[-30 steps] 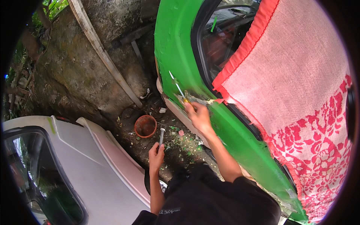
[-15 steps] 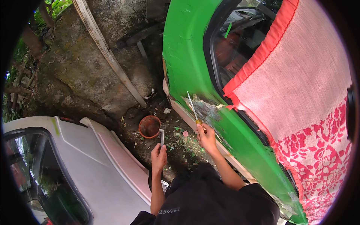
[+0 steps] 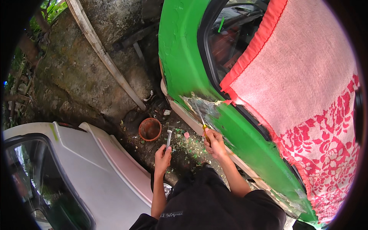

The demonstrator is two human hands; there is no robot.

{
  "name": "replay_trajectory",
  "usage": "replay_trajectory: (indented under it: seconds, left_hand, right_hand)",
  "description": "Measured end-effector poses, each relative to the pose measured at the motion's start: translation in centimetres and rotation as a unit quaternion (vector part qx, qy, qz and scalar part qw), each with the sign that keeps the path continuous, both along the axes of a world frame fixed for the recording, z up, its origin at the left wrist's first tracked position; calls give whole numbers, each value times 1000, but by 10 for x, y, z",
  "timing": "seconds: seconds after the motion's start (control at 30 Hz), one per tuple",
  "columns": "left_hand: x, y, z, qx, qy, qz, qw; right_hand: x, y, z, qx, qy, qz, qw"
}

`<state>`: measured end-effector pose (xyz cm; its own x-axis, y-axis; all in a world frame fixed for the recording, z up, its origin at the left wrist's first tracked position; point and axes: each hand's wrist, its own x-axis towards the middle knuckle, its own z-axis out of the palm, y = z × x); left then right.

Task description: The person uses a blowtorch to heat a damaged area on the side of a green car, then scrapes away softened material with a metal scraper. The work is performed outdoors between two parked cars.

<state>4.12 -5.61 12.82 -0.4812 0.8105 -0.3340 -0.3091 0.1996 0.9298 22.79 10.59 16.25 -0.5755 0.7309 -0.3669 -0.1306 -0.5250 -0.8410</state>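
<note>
My right hand grips a screwdriver with a yellow handle. Its thin blade points up and left onto a patch of bare grey metal where the green paint of the car door has come off. My left hand is lower and to the left, closed around a small metal tool that sticks up out of my fist, away from the car. Green paint flakes lie on the ground between my hands.
A red and pink patterned towel hangs over the green car's window. A terracotta pot sits on the dirt to the left. A white car body panel lies close at lower left. A rock wall and a leaning plank stand behind.
The view has shifted so the green door sits further right. My right hand with the screwdriver has dropped lower on the door, and my left hand has risen with its tool.
</note>
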Motion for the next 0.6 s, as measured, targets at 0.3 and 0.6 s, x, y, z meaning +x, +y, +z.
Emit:
replay_trajectory:
  seconds: [0.3,0.6]
  left_hand:
    - [17,0,-1,7,13,31,999]
    - [35,7,5,24,15,65,998]
  right_hand:
    - [2,3,34,17,-90,19,996]
    - [22,22,47,434,-291,-9,852]
